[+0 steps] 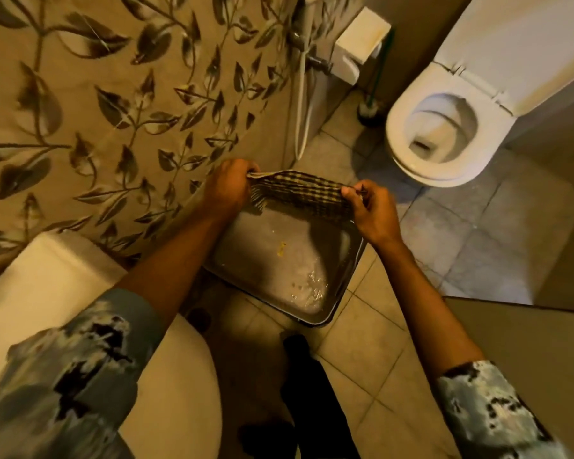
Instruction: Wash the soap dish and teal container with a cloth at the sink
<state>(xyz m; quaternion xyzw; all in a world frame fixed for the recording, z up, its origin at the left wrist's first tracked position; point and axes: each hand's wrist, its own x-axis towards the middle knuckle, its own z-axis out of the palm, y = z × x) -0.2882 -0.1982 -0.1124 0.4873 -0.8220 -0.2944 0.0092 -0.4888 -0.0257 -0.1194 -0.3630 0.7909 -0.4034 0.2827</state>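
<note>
The cloth (297,190) is soft, thin and floppy, and I think it is light. It hangs stretched over the far edge of the gray bin (279,260). The left hand (224,188) pinches one end and the right hand (371,210) pinches the other, which look like good places to hold. The toilet (441,134) is well past the bin. A leafy wall (113,111) is close beside the bin, but the floor (378,326) near it has room. No soap dish or teal container shows

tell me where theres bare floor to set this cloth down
Bare tiles lie between the toilet and the grey bin, and right of the bin. It is tight on the bin's left, against the leaf-pattern wall. Both the left hand and right hand hold the cloth.
</note>
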